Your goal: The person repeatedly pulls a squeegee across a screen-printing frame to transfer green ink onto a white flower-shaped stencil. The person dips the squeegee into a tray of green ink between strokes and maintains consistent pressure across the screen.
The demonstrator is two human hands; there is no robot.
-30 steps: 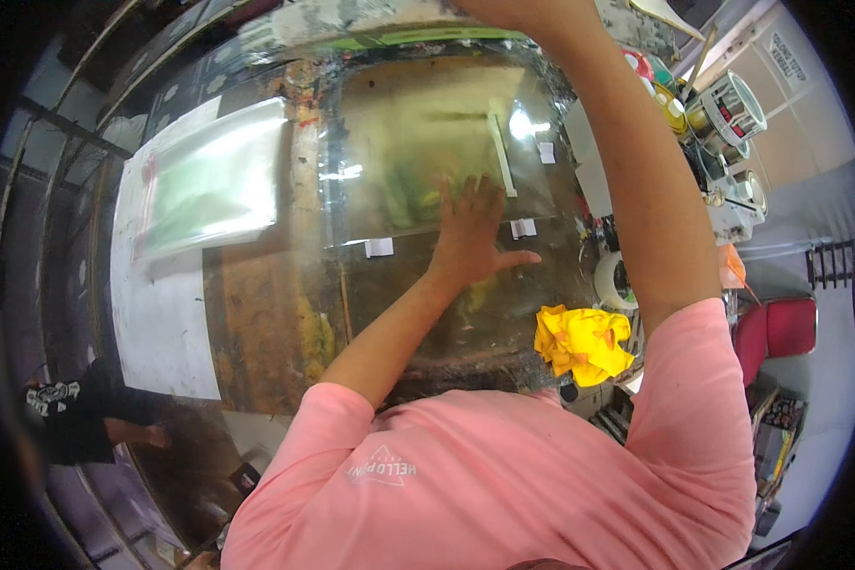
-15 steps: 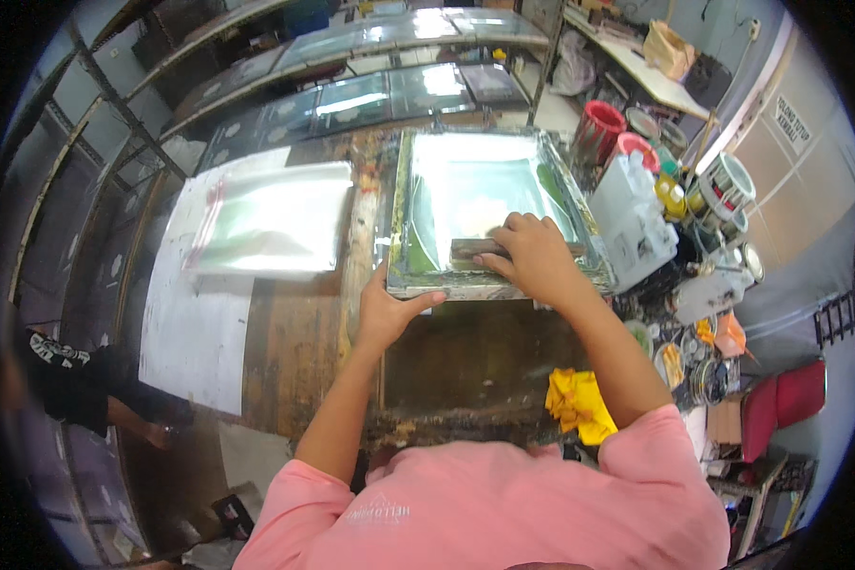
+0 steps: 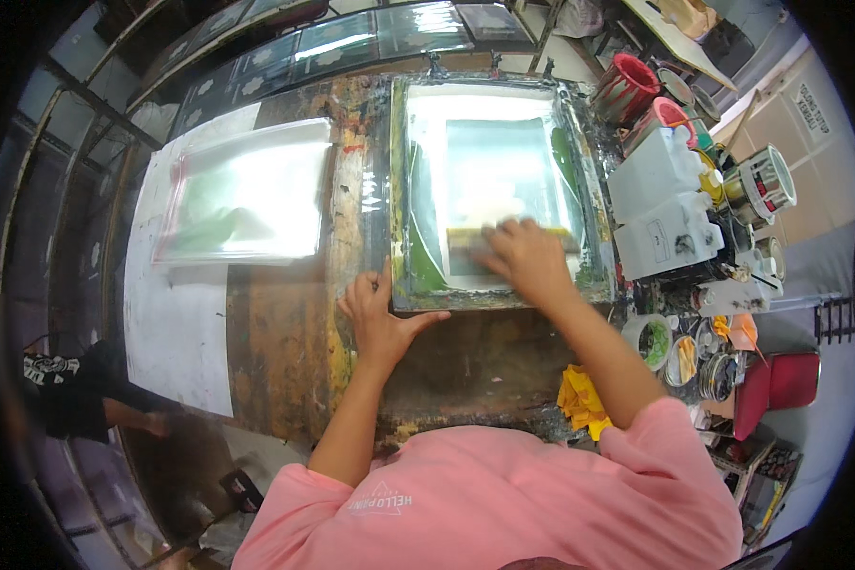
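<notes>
A screen printing frame (image 3: 398, 190) with green and white mesh lies on the worktable in front of me. My right hand (image 3: 527, 258) is closed around a squeegee (image 3: 464, 237) that rests across the mesh, in the nearer half of the frame. Motion blurs those fingers slightly. At the frame's near left corner is my left hand (image 3: 378, 318), its fingers spread along the left side and its thumb stretched along the near edge. It holds nothing. Through the mesh a pale rectangle shows, with a cream patch, perhaps ink, beyond the squeegee.
A clear plastic-wrapped stack (image 3: 247, 195) lies on white paper (image 3: 176, 332) to the left. Paint-smeared tins (image 3: 627, 87) and white jerrycans (image 3: 670, 223) crowd the right side. A yellow cloth (image 3: 582, 397) sits by my right forearm. Another person's arm (image 3: 135, 416) shows at far left.
My right hand has moved the squeegee away from the frame's near edge. The left hand stays at the corner, its thumb now just off the near edge. The whole view has shifted.
</notes>
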